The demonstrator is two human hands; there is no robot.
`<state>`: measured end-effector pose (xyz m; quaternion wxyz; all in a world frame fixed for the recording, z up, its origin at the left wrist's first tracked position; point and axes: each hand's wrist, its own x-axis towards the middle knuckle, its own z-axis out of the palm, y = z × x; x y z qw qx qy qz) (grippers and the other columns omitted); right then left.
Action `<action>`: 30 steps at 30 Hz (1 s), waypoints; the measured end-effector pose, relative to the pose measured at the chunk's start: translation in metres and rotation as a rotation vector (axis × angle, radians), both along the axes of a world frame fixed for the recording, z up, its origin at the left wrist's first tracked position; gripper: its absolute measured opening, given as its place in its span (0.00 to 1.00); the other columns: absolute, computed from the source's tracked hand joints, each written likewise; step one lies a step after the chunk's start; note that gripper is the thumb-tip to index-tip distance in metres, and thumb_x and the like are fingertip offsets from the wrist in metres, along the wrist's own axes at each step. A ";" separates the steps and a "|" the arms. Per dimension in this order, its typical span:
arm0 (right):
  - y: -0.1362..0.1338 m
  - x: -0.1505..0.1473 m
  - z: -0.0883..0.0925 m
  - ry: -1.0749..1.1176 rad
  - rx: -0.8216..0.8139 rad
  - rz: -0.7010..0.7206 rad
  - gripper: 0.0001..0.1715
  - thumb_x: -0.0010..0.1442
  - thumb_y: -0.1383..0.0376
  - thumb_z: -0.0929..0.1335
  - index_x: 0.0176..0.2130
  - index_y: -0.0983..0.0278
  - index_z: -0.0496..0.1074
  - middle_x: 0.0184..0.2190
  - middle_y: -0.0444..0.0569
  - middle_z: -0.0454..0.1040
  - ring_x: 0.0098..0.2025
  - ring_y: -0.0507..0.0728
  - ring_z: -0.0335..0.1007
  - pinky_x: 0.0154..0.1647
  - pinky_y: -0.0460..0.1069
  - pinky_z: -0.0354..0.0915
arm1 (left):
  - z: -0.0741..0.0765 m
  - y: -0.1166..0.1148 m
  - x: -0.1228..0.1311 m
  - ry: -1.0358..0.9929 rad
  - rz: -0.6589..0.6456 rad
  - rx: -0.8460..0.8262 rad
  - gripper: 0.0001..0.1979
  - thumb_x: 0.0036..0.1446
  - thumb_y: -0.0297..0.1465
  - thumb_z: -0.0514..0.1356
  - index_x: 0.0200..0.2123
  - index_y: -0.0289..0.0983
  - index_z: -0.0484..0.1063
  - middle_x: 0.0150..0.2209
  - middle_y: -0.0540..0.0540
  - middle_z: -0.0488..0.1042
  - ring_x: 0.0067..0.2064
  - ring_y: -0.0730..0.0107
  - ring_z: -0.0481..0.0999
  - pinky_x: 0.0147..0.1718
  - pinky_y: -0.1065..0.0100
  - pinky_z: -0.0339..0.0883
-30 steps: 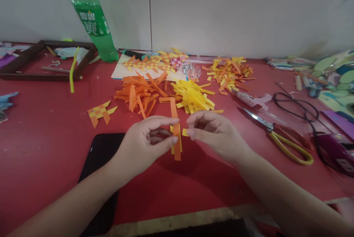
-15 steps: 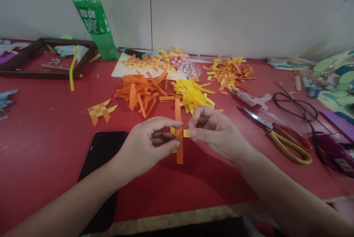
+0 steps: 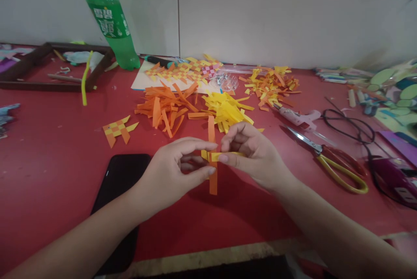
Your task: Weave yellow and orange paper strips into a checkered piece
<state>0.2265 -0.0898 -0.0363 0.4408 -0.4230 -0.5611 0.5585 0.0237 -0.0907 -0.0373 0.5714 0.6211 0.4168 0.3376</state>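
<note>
Between thumb and fingers, my left hand (image 3: 176, 166) grips an upright orange paper strip (image 3: 213, 182), with a bit of yellow paper showing at its left side. My right hand (image 3: 249, 151) pinches a yellow paper strip (image 3: 219, 157), which lies across the front of the orange one. Behind my hands are a pile of orange strips (image 3: 166, 107) and a pile of yellow strips (image 3: 230, 109). A woven orange and yellow paper fish (image 3: 117, 130) lies to the left. The curled fingers of my left hand partly hide the yellow paper behind the orange strip.
A black phone (image 3: 125, 174) lies under my left forearm. Scissors (image 3: 329, 159) and a pink glue gun (image 3: 299, 117) with a black cord are on the right. At the back stand a green bottle (image 3: 114, 31), a dark frame (image 3: 42, 85) and a heap of mixed scraps (image 3: 272, 85).
The yellow strip's end has come from behind the orange strip's right edge to lie across its front. Both hands have shifted very slightly to the right.
</note>
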 end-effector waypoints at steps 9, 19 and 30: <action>-0.003 -0.004 0.000 -0.040 0.077 0.005 0.17 0.54 0.70 0.74 0.38 0.62 0.63 0.30 0.40 0.69 0.33 0.47 0.68 0.34 0.43 0.68 | 0.000 0.001 0.001 -0.018 -0.022 0.006 0.16 0.52 0.28 0.66 0.46 0.42 0.76 0.45 0.48 0.78 0.40 0.69 0.80 0.39 0.72 0.77; -0.006 -0.004 0.001 -0.095 0.167 -0.005 0.20 0.54 0.69 0.73 0.43 0.61 0.63 0.33 0.42 0.68 0.34 0.49 0.67 0.35 0.45 0.68 | 0.001 -0.002 0.001 -0.040 -0.025 0.051 0.16 0.52 0.27 0.66 0.46 0.40 0.76 0.45 0.47 0.77 0.39 0.70 0.80 0.39 0.72 0.77; -0.007 -0.003 0.009 -0.258 0.080 -0.004 0.21 0.54 0.63 0.74 0.42 0.61 0.61 0.28 0.40 0.70 0.27 0.48 0.67 0.26 0.44 0.61 | 0.004 -0.001 0.001 -0.003 -0.021 0.131 0.15 0.53 0.25 0.65 0.45 0.40 0.76 0.43 0.47 0.76 0.36 0.74 0.80 0.35 0.77 0.76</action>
